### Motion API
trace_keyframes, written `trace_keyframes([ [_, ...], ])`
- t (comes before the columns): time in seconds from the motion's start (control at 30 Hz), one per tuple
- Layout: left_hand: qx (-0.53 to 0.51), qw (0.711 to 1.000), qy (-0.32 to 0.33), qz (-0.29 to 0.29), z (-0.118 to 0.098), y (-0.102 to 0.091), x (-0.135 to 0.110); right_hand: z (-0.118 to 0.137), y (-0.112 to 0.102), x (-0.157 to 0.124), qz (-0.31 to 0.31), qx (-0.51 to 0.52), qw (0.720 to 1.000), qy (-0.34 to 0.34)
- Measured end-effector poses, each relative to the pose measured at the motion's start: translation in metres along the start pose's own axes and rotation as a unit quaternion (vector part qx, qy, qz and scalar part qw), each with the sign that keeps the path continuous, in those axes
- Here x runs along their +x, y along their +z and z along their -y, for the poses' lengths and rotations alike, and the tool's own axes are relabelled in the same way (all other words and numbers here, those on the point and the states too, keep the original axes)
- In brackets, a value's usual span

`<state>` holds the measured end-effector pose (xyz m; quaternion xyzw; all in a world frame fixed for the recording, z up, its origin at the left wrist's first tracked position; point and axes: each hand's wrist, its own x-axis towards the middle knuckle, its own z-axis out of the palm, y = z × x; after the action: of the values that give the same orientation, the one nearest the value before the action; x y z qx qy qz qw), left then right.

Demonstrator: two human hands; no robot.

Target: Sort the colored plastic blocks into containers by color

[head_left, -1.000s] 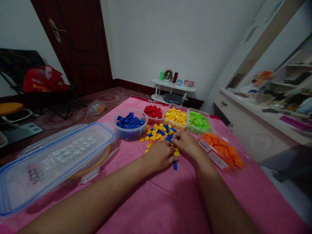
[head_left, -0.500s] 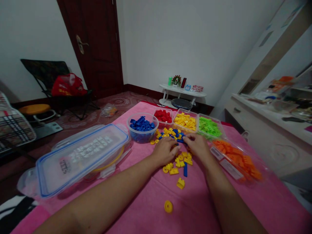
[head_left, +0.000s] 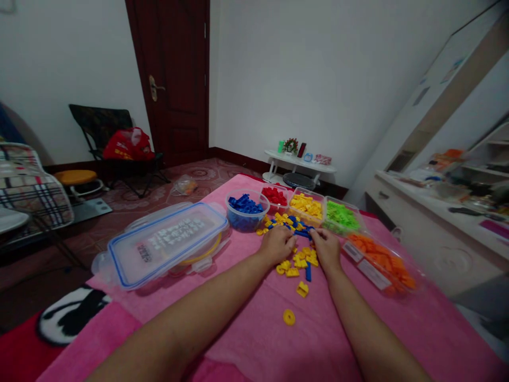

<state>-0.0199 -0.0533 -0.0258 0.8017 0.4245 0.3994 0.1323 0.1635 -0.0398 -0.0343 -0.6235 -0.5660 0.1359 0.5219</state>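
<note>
A: How are the blue pieces (head_left: 303,233) placed?
B: Between the hands, at the near edge of the pile (head_left: 283,218) on the desk (head_left: 250,339); a crosswise row is formed. The right hand (head_left: 327,248) is nearer than the left hand (head_left: 277,245).
A: Fingers?
B: Both sets bent; whether anything is pinched cannot be told.
A: Counts?
B: Blue strip (head_left: 308,272): one, bodyward of the right fingers, long axis pointed away from the body. Yellow wheel (head_left: 289,317), lying apart: one. Bowl (head_left: 243,222): one. Boxes: four (red box (head_left: 279,208), yellow box (head_left: 309,217), green box (head_left: 338,229), orange box (head_left: 374,273)). Pile pieces: too blurred to be counted.
</note>
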Motion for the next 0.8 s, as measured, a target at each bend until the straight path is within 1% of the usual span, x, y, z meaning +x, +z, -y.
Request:
trace_keyframes([
  [0.07, -0.024, 1.0, -0.007, -0.004, -0.001, -0.003, -0.001, 0.002, -0.001, -0.004, -0.008, -0.008, 1.0, -0.014],
  [0.13, -0.058, 0.998, -0.023, -0.03, -0.001, -0.007, -0.002, 0.004, -0.001, -0.009, -0.019, -0.019, 0.999, -0.028],
  [0.2, -0.073, 0.993, -0.047, -0.086, 0.001, -0.011, -0.002, 0.006, -0.002, -0.013, -0.032, -0.029, 0.998, -0.04],
  [0.27, -0.061, 0.985, -0.071, -0.143, 0.004, -0.014, -0.002, 0.007, -0.003, -0.016, -0.047, -0.035, 0.997, -0.047],
  [0.3, -0.048, 0.983, -0.081, -0.156, 0.006, -0.015, -0.002, 0.008, -0.004, -0.017, -0.056, -0.036, 0.997, -0.048],
  [0.33, -0.032, 0.983, -0.091, -0.156, 0.007, -0.015, -0.001, 0.008, -0.005, -0.018, -0.065, -0.036, 0.996, -0.048],
  [0.37, -0.013, 0.985, -0.102, -0.142, 0.009, -0.014, -0.001, 0.009, -0.006, -0.018, -0.073, -0.033, 0.996, -0.045],
  [0.5, 0.075, 0.986, -0.142, -0.048, 0.012, -0.007, 0.0, 0.007, -0.013, -0.019, -0.087, -0.004, 0.996, -0.028],
  [0.6, 0.102, 0.985, -0.138, -0.026, 0.013, -0.005, 0.001, 0.006, -0.015, -0.018, -0.079, -0.002, 0.996, -0.044],
  [0.7, 0.091, 0.989, -0.115, -0.03, 0.012, -0.006, 0.002, 0.009, -0.01, -0.018, -0.04, -0.006, 0.995, -0.096],
  [0.8, 0.057, 0.992, -0.102, -0.05, 0.01, -0.006, 0.002, 0.016, 0.0, -0.018, 0.056, -0.038, 0.984, -0.163],
])
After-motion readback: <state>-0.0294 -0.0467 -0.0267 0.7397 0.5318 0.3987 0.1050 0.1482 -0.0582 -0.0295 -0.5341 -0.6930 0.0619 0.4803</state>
